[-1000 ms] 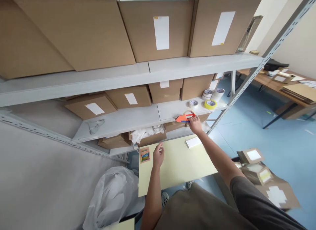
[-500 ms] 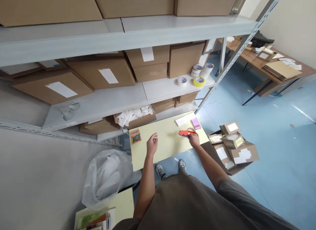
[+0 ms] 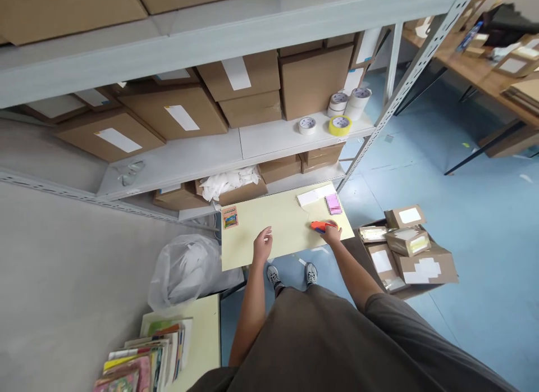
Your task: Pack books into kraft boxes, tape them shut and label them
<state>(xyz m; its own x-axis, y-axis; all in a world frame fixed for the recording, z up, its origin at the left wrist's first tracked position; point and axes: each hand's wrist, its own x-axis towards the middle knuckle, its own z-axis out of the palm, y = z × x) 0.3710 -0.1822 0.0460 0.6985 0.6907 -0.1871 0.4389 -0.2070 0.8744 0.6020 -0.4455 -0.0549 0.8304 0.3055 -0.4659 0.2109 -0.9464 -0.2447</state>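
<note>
While the right hand (image 3: 332, 235) is closed round an orange tape dispenser (image 3: 323, 227) with blue on it, the left hand (image 3: 263, 245) is loosely curled, nothing in it — hands apart, both over the pale yellow tabletop (image 3: 278, 229), smooth and rectangular, mid-frame. Dispenser is near the tabletop's right end. Behind it: a flat white rectangular item (image 3: 315, 194) and a pink, pixelated item (image 3: 333, 204). Small orange-brown printed packet (image 3: 229, 218) at the tabletop's left end.

Gray metal shelving across the top holds matte brown cardboard boxes (image 3: 318, 80) with white labels. Shelf, upper right of center: round white tape roll (image 3: 307, 126), glossy yellow tape roll (image 3: 339, 125), stacked white rolls (image 3: 357, 103). Crumpled white material (image 3: 229, 181) in an open carton lower down. Translucent, wrinkled plastic bag (image 3: 185, 268) left of the tabletop; thin books (image 3: 147, 355) at lower left — taped cardboard parcels (image 3: 408, 243) at right, over a smooth blue floor (image 3: 484, 212).
</note>
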